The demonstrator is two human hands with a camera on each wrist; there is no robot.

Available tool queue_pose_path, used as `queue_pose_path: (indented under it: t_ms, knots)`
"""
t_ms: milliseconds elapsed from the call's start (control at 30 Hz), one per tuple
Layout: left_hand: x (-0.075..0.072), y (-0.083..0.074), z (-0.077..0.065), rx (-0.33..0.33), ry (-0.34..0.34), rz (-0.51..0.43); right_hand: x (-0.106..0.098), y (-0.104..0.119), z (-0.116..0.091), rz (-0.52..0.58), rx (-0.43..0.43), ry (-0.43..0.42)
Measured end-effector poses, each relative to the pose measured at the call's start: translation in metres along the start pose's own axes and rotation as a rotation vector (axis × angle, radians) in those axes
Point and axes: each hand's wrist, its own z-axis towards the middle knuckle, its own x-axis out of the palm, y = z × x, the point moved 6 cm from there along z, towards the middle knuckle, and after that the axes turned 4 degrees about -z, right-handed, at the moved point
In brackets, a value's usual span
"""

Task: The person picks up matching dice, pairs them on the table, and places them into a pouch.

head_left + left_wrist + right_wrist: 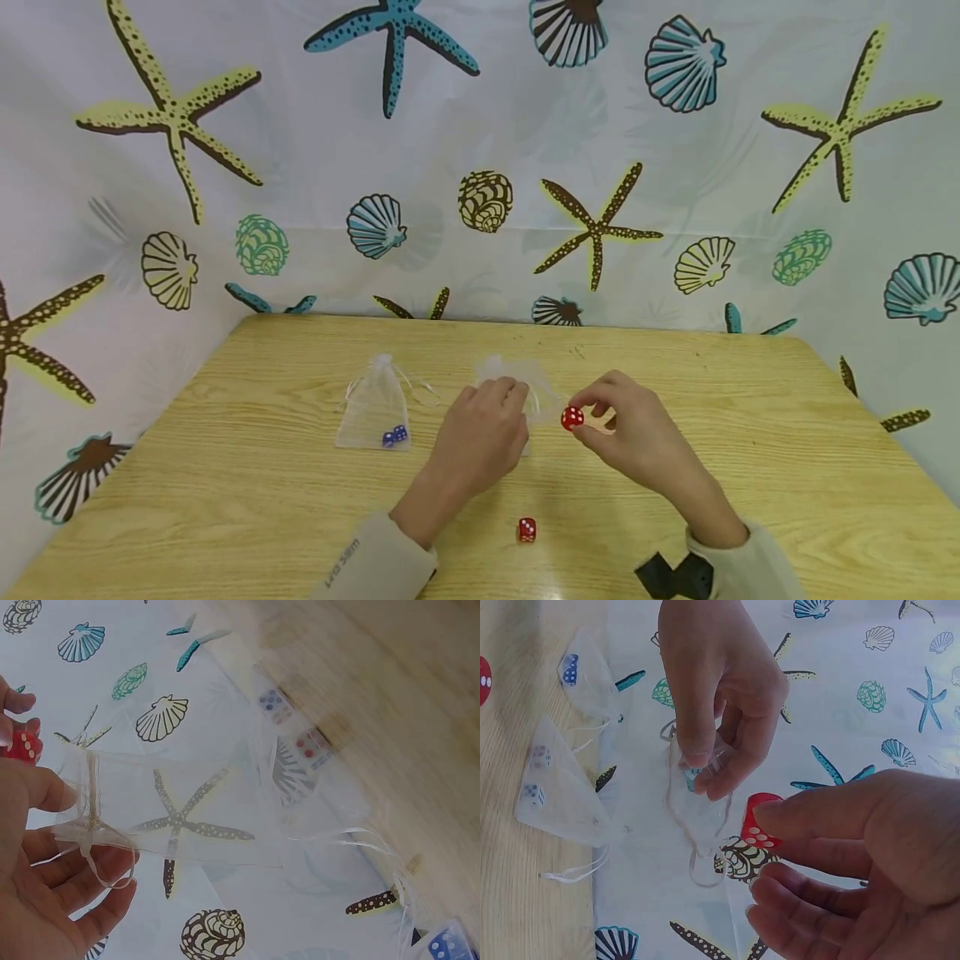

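My left hand [483, 433] pinches a sheer white drawstring bag [210, 795] near its corded mouth; in the head view that hand hides much of it. My right hand [637, 433] pinches a red die [572, 417] with white dots between thumb and fingertips, just right of the bag. A second red die [527, 530] lies on the table nearer to me, between the forearms. A sheer bag [372, 408] with blue dice [393, 435] inside lies left of my left hand. Another sheer bag [562, 795] holds two pale dice [532, 795].
The wooden table [262, 517] spreads under both hands. Behind it hangs a white cloth [450, 142] printed with starfish and shells. A dark wrist-worn piece [675, 575] sits at the right cuff.
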Motion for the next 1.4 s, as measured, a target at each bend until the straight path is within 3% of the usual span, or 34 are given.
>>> queue_pose_path:
  t_ms: [200, 400, 733, 967, 1400]
  knots:
    - [0.001, -0.006, -0.001, 0.017, -0.002, 0.012, 0.0, 0.01, 0.0, 0.005, -0.043, -0.065]
    - [-0.002, -0.013, -0.001, 0.028, -0.004, 0.008, 0.006, 0.014, 0.0, -0.006, -0.064, -0.074]
    - [-0.009, -0.018, 0.0, 0.027, -0.036, -0.093, 0.011, 0.017, 0.0, -0.159, -0.062, -0.096]
    - [-0.01, -0.019, 0.002, 0.012, -0.038, -0.199, 0.012, 0.019, 0.001, -0.206, -0.064, -0.102]
    - [-0.011, -0.019, 0.002, 0.043, -0.026, -0.143, 0.012, 0.014, 0.0, -0.247, -0.045, -0.094]
